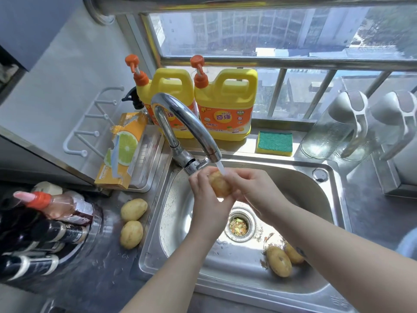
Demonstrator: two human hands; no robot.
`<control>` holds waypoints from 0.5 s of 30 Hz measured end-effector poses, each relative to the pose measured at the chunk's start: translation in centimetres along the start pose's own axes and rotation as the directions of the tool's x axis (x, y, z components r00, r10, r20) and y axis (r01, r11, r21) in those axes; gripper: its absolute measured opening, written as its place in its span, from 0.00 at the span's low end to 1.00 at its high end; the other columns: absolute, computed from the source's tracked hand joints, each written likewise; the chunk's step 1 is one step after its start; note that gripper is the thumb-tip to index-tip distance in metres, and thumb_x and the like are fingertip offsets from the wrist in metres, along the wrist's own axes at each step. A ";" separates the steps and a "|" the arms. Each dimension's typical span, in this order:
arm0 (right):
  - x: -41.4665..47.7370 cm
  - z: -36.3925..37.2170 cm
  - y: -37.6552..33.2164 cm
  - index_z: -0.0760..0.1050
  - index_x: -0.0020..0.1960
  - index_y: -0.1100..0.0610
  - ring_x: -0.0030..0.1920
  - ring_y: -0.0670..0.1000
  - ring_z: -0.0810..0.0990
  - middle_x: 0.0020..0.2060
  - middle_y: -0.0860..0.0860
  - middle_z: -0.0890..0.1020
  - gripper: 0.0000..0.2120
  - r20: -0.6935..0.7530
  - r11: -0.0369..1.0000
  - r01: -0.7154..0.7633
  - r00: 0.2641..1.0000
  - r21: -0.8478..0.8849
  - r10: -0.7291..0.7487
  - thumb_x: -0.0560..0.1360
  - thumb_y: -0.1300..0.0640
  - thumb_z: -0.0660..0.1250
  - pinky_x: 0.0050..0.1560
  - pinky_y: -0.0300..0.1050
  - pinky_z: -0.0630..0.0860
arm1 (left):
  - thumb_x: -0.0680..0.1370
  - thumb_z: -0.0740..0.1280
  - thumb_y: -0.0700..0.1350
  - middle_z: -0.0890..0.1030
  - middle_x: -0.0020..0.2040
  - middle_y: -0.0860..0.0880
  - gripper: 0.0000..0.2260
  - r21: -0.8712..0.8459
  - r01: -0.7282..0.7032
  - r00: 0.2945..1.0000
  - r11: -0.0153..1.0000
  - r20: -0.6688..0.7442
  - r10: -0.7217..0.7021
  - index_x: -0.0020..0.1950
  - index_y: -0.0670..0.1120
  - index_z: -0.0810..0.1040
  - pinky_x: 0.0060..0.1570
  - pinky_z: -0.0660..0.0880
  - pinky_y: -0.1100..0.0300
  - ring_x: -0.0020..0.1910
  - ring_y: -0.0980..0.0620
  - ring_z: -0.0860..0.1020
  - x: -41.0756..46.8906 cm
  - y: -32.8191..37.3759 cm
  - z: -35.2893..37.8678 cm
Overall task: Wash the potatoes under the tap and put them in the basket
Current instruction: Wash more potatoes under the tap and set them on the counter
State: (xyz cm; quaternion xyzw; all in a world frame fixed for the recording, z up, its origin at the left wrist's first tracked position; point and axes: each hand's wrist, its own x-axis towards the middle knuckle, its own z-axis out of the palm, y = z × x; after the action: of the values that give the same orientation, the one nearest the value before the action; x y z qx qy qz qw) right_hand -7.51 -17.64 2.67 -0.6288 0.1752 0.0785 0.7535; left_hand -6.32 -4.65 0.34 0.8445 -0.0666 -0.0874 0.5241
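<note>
Yellow-brown oval potato [220, 185] under running chrome tap [198, 132], gripped by left hand [204, 196] and right hand [256, 192].
Two counter potatoes [133, 210] wait left of steel sink [176, 222]; two sink potatoes [279, 261] near right. Basket unseen; most work left.

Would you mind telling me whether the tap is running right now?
On: water streams from the tap onto the potato gripped by the left hand and right hand.
</note>
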 end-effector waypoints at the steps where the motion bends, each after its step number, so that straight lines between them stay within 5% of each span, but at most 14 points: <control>1: 0.2 -0.3 0.0 0.87 0.50 0.56 0.53 0.58 0.87 0.46 0.58 0.88 0.10 0.004 0.998 0.023 1.000 -0.056 -0.022 0.76 0.50 0.73 0.63 0.61 0.79 | 0.72 0.78 0.45 0.62 0.62 0.53 0.29 -0.020 0.022 1.000 1.000 0.022 -0.021 0.65 0.54 0.63 0.47 0.67 0.81 0.58 0.59 0.70 0.2 0.2 -0.1; 4: 0.6 -1.2 0.0 0.85 0.58 0.53 0.57 0.51 0.85 0.51 0.51 0.88 0.24 0.063 0.982 0.072 0.996 -0.177 -0.062 0.68 0.40 0.75 0.66 0.59 0.78 | 0.72 0.78 0.48 0.64 0.62 0.54 0.29 -0.091 0.082 0.994 0.993 0.087 -0.074 0.64 0.58 0.63 0.49 0.71 0.76 0.58 0.59 0.73 0.5 0.5 -0.4; 9: 0.8 -2.3 -0.7 0.81 0.66 0.52 0.57 0.49 0.85 0.55 0.45 0.87 0.34 0.214 0.923 0.133 0.975 -0.361 -0.056 0.63 0.40 0.76 0.63 0.56 0.80 | 0.62 0.77 0.59 0.73 0.67 0.48 0.30 -0.210 0.204 0.967 0.956 0.197 -0.163 0.60 0.67 0.67 0.60 0.79 0.54 0.61 0.54 0.78 0.8 0.1 -1.1; 15: 1.0 -1.9 -0.4 0.85 0.58 0.48 0.55 0.54 0.86 0.48 0.48 0.88 0.28 0.105 0.931 0.110 0.991 -0.348 -0.078 0.60 0.40 0.78 0.61 0.59 0.80 | 0.73 0.75 0.45 0.65 0.66 0.49 0.31 -0.064 0.146 0.982 0.987 0.134 -0.136 0.72 0.51 0.64 0.55 0.74 0.61 0.59 0.53 0.74 0.9 0.9 -0.4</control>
State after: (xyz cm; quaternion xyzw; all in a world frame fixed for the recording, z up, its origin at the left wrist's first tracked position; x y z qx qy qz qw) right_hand -6.72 -19.71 2.41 -0.7575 0.0941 0.1005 0.6382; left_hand -5.32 -4.91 1.26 0.8197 -0.0372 -0.1813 0.5420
